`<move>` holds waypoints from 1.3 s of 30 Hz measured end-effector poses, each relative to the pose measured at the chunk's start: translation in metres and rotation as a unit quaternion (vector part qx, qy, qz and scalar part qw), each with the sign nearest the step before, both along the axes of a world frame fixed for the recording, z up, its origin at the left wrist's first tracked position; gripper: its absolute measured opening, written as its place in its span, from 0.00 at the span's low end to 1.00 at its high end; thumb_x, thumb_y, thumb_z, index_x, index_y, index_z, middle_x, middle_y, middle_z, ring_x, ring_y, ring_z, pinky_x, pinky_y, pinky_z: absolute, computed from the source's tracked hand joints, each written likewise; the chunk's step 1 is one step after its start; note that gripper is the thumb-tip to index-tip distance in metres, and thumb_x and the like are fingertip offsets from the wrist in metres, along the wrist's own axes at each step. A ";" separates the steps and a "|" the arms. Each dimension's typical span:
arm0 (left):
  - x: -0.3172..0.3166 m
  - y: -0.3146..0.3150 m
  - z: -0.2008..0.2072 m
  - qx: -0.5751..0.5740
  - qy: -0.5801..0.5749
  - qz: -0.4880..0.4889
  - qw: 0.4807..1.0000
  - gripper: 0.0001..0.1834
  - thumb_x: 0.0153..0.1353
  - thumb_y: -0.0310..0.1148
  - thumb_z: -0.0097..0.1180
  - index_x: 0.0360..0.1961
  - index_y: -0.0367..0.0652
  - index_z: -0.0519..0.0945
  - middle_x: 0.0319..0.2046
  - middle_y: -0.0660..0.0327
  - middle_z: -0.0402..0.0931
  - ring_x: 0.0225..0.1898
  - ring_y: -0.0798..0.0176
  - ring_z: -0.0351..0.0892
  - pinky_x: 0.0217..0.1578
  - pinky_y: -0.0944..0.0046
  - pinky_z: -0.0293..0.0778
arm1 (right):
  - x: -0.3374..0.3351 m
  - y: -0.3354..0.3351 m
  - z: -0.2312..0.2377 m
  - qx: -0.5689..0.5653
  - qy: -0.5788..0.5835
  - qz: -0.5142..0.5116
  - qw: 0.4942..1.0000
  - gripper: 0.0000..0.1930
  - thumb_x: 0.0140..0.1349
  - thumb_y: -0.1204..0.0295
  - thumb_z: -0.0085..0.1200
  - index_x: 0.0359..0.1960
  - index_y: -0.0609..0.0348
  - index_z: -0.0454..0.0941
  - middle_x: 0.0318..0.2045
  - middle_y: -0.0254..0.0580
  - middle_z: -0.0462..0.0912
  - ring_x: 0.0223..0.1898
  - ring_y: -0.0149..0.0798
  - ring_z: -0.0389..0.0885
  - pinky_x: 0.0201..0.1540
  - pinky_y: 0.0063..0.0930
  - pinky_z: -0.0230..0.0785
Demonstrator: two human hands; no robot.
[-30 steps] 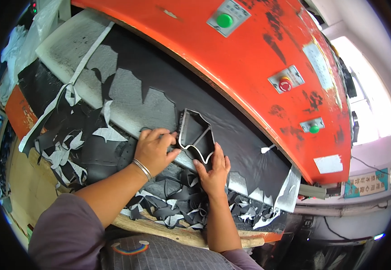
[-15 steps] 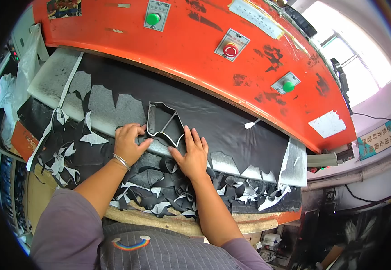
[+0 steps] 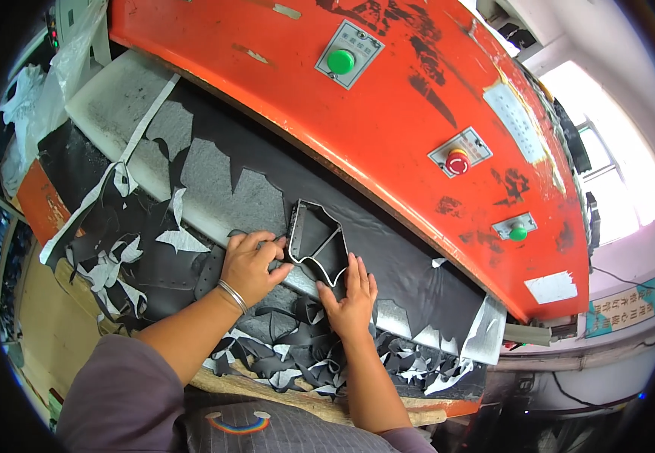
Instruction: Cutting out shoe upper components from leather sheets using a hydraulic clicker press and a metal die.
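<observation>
A metal cutting die (image 3: pixel 320 243), an angular outline with a crossbar, stands on a black leather-like sheet (image 3: pixel 388 264). The sheet lies over a whitish cutting board (image 3: pixel 105 94), its near edge jagged from cut-outs. At the die's lower left corner is my left hand (image 3: pixel 256 270), fingers bent and thumb against the near side. My right hand (image 3: pixel 352 302) spans the lower right corner, thumb on one side and straighter fingers along the other. Below my hands, black and white offcuts (image 3: pixel 282 362) lie tangled.
An orange press (image 3: pixel 267 83) overhangs the board's far side, with a green button (image 3: pixel 340 61), a red stop button (image 3: pixel 457 161) and another green button (image 3: pixel 518 232). Clear plastic bags (image 3: pixel 71 75) hang at the left. A worn wooden edge (image 3: pixel 267 389) runs before my body.
The view has turned and shifted, so press, board and hands sit differently in the picture. Both hands stay at the die, which keeps about the same place beside the sheet's cut edge.
</observation>
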State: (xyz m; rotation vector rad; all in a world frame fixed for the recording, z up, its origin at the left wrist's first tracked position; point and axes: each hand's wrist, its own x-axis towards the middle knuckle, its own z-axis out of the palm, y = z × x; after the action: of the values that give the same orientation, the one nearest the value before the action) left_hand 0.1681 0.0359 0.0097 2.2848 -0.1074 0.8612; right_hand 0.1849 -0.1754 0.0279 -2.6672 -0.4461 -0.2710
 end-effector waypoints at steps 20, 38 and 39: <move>0.005 0.069 0.180 -0.041 -0.229 -0.115 0.966 0.06 0.55 0.30 0.62 0.25 0.42 0.78 0.25 0.59 0.75 0.25 0.56 0.69 0.30 0.59 0.65 | 0.002 -0.092 0.206 0.316 -0.470 -0.224 0.793 0.29 0.71 0.58 0.37 0.65 0.69 0.59 0.66 0.56 0.59 0.67 0.50 0.57 0.69 0.43 0.45; -0.193 -0.007 0.108 0.160 0.289 -0.262 0.907 0.13 0.57 0.43 0.53 0.25 0.46 0.81 0.26 0.58 0.78 0.32 0.52 0.78 0.36 0.54 0.76 | -0.226 0.011 0.101 0.007 0.086 0.149 0.985 0.28 0.41 0.64 0.69 0.46 0.62 0.78 0.41 0.47 0.79 0.43 0.50 0.76 0.46 0.38 0.70; -0.193 -0.011 0.108 0.164 0.257 -0.232 0.924 0.13 0.56 0.41 0.53 0.23 0.45 0.81 0.25 0.58 0.78 0.32 0.53 0.78 0.36 0.55 0.75 | -0.226 0.011 0.096 0.003 0.081 0.123 0.989 0.27 0.40 0.68 0.69 0.45 0.62 0.78 0.40 0.47 0.79 0.42 0.50 0.76 0.45 0.38 0.70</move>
State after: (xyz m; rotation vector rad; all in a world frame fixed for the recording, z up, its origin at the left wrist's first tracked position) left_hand -0.0248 0.0248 0.1173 2.5559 -0.5645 -0.0163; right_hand -0.0413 -0.1648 0.1236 -2.5675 -0.7121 0.0196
